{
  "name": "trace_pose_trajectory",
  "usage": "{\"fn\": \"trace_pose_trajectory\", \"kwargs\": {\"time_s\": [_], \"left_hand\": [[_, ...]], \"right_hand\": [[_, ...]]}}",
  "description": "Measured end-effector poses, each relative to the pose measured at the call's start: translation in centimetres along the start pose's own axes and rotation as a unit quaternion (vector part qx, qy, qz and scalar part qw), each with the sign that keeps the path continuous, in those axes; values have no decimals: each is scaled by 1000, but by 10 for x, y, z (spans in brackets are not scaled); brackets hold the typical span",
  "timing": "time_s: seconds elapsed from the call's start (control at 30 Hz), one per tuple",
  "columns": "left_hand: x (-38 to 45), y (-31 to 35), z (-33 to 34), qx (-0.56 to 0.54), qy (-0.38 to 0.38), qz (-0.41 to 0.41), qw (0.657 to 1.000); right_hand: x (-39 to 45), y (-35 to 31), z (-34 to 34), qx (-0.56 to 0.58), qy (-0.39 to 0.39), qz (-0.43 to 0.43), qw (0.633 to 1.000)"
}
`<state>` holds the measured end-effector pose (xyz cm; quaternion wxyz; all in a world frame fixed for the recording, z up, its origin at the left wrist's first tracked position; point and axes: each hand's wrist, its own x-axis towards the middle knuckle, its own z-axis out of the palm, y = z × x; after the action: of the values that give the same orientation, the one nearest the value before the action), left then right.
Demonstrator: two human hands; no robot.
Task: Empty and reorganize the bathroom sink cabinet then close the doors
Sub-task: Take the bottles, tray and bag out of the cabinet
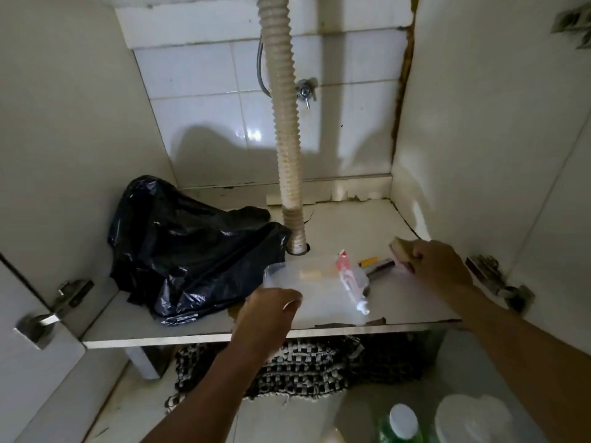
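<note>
both hands (271, 310) grip: left the clear tray (307, 282), right a sponge (403, 253).

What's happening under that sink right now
A person is working inside the open sink cabinet. Their left hand holds the near edge of a clear plastic container on the cabinet floor, with a toothpaste tube lying on it. Their right hand grips a sponge just above the floor. A black trash bag sits left of the drain hose.
</note>
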<state>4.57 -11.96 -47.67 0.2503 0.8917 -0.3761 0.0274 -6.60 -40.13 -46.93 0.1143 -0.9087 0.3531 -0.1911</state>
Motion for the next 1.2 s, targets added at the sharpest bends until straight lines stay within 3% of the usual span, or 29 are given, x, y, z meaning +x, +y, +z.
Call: {"fn": "trace_pose_trajectory", "kwargs": {"time_s": [0.23,0.37,0.47,0.63,0.77,0.87,0.97,1.2], "left_hand": [[-41,4,-21,-140,125,135,973],[-68,6,-23,-159,62,192,966],[-80,8,-25,-165,1,190,968],[-97,25,-32,-138,-12,235,962],[-115,32,-49,-124,-39,266,955],[-136,44,-57,-81,-111,263,955],[-161,52,-52,-72,-157,274,946],[-239,73,-14,-36,-264,283,921]], "right_hand": [[-50,-40,-44,120,8,37,992],[-85,-71,-80,114,11,79,990],[-115,-76,-103,121,18,119,985],[-153,-58,-132,168,24,128,977],[-165,-51,-150,150,-87,106,979],[-175,-51,-155,112,-210,82,968],[-187,-49,-146,57,-309,41,948],[-231,-44,-113,-73,-452,-7,889]]}}
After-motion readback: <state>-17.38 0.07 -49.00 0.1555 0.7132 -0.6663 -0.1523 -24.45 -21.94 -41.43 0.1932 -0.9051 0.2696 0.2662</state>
